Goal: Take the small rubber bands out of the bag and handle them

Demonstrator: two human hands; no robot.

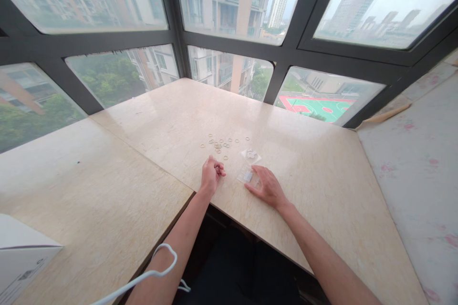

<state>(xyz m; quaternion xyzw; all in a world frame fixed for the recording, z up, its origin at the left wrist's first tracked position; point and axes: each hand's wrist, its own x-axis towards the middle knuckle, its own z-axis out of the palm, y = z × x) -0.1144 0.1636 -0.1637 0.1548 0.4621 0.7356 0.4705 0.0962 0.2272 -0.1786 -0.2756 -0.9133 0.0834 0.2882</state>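
Small thin gold-coloured rings (218, 146) lie scattered on the stone-like ledge, some overlapping in a loose cluster. Just in front of them is my left hand (212, 175), its fingers curled in; a small thing shows near the fingertips, too small to name. My right hand (267, 187) rests to the right with thumb and forefinger spread apart at the edge of a small clear plastic bag (247, 176) with a pale label. I cannot tell whether they press on it. Right behind it lies a second clear bag (251, 155) holding small whitish pieces.
A white box (25, 257) stands at the lower left. A white cable (143, 276) loops over my left forearm. Dark-framed windows (229, 40) border the ledge at the back, and a floral-papered wall (415, 171) rises at right. A seam (143, 155) crosses the ledge.
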